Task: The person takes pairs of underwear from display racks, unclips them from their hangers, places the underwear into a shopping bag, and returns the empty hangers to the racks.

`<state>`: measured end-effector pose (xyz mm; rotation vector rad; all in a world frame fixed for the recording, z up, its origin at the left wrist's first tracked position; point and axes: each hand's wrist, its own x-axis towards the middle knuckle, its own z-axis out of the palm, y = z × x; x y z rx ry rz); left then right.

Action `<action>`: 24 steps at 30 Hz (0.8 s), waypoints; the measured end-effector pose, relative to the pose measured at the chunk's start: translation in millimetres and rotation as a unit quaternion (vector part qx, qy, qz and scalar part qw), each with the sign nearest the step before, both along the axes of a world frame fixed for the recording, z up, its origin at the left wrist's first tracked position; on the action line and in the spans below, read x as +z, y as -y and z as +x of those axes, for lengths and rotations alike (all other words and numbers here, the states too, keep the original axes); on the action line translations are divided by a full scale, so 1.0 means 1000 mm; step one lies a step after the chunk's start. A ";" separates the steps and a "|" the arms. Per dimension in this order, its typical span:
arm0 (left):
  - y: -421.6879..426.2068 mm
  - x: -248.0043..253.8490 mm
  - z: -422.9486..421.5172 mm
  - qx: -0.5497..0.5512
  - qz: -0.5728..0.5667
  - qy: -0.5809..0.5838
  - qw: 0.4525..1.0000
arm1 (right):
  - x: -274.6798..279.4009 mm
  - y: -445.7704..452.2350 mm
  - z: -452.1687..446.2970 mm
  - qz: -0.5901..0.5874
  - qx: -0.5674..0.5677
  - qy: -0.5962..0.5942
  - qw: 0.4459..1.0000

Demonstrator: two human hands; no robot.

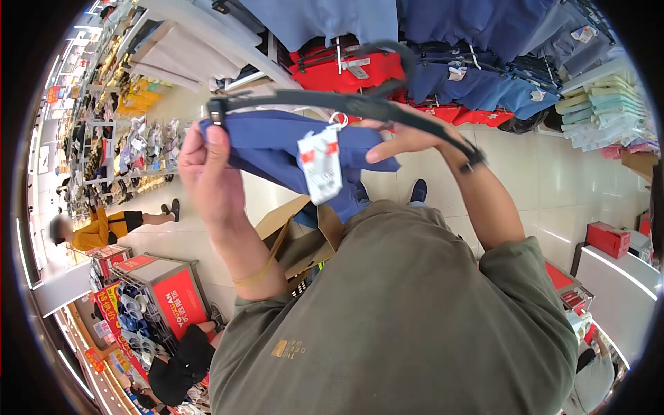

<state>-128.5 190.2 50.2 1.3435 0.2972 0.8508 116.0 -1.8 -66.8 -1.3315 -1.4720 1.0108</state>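
Observation:
A folded blue garment (pixel 266 142) with a white price tag (pixel 320 169) is held up in front of me; I cannot tell whether it is shorts or trousers. Above it runs a black clip hanger (pixel 311 100), its left clip at the garment's left end and its right clip (pixel 472 162) free of the cloth. My left hand (pixel 211 162) pinches the garment's left end by that clip, thumb on top. At the other end my right hand (pixel 408 138) grips the cloth between thumb and fingers, under the hanger bar. Some of its fingers are hidden.
An open cardboard box (pixel 304 238) stands below my left forearm. Racks ahead carry blue garments (pixel 332 21) and red garments (pixel 353 72). Folded clothes (pixel 598 114) are stacked at right. A person in yellow (pixel 97 228) is at left, near a red-sided bin (pixel 176 294).

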 end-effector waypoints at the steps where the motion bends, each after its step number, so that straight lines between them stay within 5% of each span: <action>1: -0.004 0.001 -0.002 0.032 -0.014 -0.006 0.999 | 0.016 0.012 0.002 -0.012 -0.016 -0.046 0.999; 2: -0.011 -0.002 -0.007 0.025 -0.021 0.004 0.999 | 0.036 0.021 0.012 -0.065 0.000 0.012 0.998; 3: -0.014 -0.005 -0.009 0.038 -0.023 0.002 0.999 | 0.046 0.035 0.004 -0.025 -0.113 0.006 0.993; 11: -0.028 -0.034 -0.002 0.009 -0.084 0.008 0.996 | 0.085 0.066 0.012 0.050 -0.157 0.025 0.986; 17: -0.025 -0.037 0.007 0.006 -0.093 -0.006 0.996 | 0.088 0.077 0.004 0.065 -0.242 -0.117 0.961; 24: -0.024 -0.042 0.009 0.023 -0.104 -0.005 0.994 | 0.079 0.075 0.001 0.088 -0.319 -0.123 0.935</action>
